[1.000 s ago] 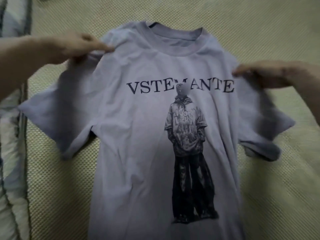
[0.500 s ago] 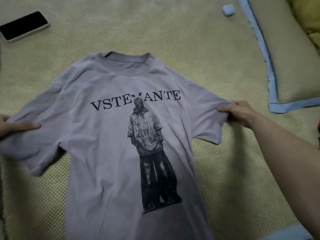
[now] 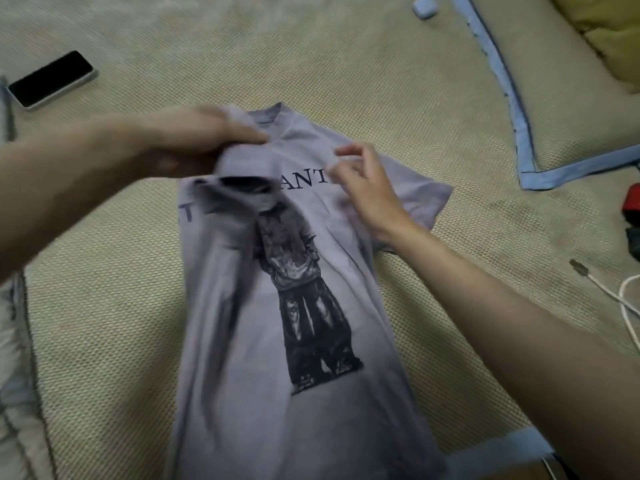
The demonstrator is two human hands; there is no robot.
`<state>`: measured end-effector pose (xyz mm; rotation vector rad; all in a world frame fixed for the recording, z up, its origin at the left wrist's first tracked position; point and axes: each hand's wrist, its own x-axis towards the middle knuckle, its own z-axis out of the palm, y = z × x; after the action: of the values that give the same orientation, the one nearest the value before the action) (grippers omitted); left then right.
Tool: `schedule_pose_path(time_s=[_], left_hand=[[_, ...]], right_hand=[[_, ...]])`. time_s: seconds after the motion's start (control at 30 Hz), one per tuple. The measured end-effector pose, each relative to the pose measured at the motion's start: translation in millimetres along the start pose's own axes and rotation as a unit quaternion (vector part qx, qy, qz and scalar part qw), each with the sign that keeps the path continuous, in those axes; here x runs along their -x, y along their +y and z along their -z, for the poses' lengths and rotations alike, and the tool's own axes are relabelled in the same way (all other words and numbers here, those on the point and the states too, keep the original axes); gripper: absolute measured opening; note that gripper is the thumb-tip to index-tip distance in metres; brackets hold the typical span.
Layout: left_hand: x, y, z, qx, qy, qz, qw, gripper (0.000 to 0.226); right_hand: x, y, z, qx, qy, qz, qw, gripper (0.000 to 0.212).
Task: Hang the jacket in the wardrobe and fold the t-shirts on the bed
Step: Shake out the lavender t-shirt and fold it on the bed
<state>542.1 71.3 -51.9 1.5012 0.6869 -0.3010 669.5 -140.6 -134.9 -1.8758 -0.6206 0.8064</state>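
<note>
A lilac t-shirt (image 3: 322, 403) with a dark printed figure and lettering lies front up on the woven bed mat (image 3: 346, 64). Its left side and sleeve are lifted and folded over toward the middle, covering part of the lettering. My left hand (image 3: 201, 136) grips that folded sleeve just below the collar. My right hand (image 3: 363, 181) rests on the shirt's chest near its right shoulder, fingers loosely bent and blurred by motion. The right sleeve lies flat on the mat.
A black phone (image 3: 52, 79) lies on the mat at the far left. A small white case (image 3: 425, 6) sits at the top. A blue-edged cushion (image 3: 571, 98) lies at the right. A white cable (image 3: 623, 299) and a red object (image 3: 632, 206) sit at the right edge.
My left hand has carried the left sleeve from the spread-out position over onto the chest. My right hand has left the right sleeve's edge and moved onto the shirt near the collar.
</note>
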Motion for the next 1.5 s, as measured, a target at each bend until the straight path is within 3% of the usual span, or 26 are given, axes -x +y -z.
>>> schedule_pose_path(time_s=[0.07, 0.13, 0.23, 0.3, 0.37, 0.4, 0.47, 0.57, 0.67, 0.7, 0.77, 0.83, 0.93, 1.03, 1.13, 1.27, 1.37, 1.43, 1.5], left_hand=[[-19, 21, -51, 0.022, -0.003, 0.006, 1.0, 0.026], [-43, 21, -70, -0.03, 0.022, 0.002, 0.999, 0.034], [-83, -12, -51, -0.24, 0.121, -0.025, 0.963, 0.03], [-100, -29, -41, -0.417, 0.147, -0.045, 0.896, 0.041], [-122, -38, -25, -0.499, 0.161, -0.049, 0.85, 0.059], [-132, -39, -14, -0.537, 0.167, -0.042, 0.826, 0.067], [-147, -35, 1, -0.592, 0.166, -0.015, 0.788, 0.069], [-165, -29, 24, -0.603, 0.145, 0.043, 0.783, 0.057], [-171, -27, 43, -0.617, 0.116, 0.035, 0.777, 0.053], [-170, -25, 46, -0.615, 0.11, 0.028, 0.78, 0.049], [-167, -25, 53, -0.586, 0.086, 0.025, 0.805, 0.035], [-166, -25, 62, -0.538, 0.071, 0.009, 0.84, 0.02], [-166, -18, 73, -0.455, 0.126, -0.043, 0.88, 0.019], [-173, -8, 71, -0.386, 0.161, -0.094, 0.904, 0.022], [-190, -9, 51, -0.412, 0.207, -0.142, 0.876, 0.023], [-199, -29, 9, -0.535, 0.233, -0.17, 0.794, 0.044], [-183, -54, -20, -0.604, 0.225, -0.207, 0.736, 0.051], [-160, -73, -40, -0.603, 0.208, -0.238, 0.732, 0.047], [-124, -93, -61, -0.575, 0.18, -0.265, 0.753, 0.036]], right_hand=[[3, 2, -12, -0.253, -0.048, -0.095, 0.962, 0.069], [5, 18, -13, -0.333, -0.041, -0.129, 0.933, 0.077], [6, 43, -7, -0.289, 0.104, -0.184, 0.934, 0.085], [4, 70, -4, -0.226, 0.182, -0.204, 0.935, 0.063], [4, 91, 1, -0.153, 0.231, -0.237, 0.931, 0.014], [5, 98, 2, -0.133, 0.241, -0.253, 0.927, 0.005], [3, 110, 2, -0.113, 0.248, -0.26, 0.926, 0.018], [-1, 116, -8, -0.134, 0.258, -0.237, 0.927, 0.016], [0, 110, -18, -0.124, 0.27, -0.215, 0.931, 0.053], [-2, 110, -20, -0.116, 0.291, -0.188, 0.931, 0.051], [-6, 109, -20, -0.105, 0.329, -0.145, 0.927, 0.033], [-9, 103, -12, -0.097, 0.342, -0.127, 0.926, 0.032], [-13, 96, 10, -0.082, 0.359, -0.094, 0.925, 0.037], [-19, 90, 44, -0.058, 0.387, -0.064, 0.918, 0.023], [-27, 99, 74, -0.018, 0.419, -0.086, 0.904, 0.019], [-22, 136, 90, 0.09, 0.357, -0.232, 0.9, 0.027], [-13, 142, 94, 0.138, 0.323, -0.246, 0.903, 0.04], [-7, 144, 90, 0.162, 0.296, -0.227, 0.913, 0.044], [5, 146, 84, 0.181, 0.278, -0.226, 0.916, 0.044]])
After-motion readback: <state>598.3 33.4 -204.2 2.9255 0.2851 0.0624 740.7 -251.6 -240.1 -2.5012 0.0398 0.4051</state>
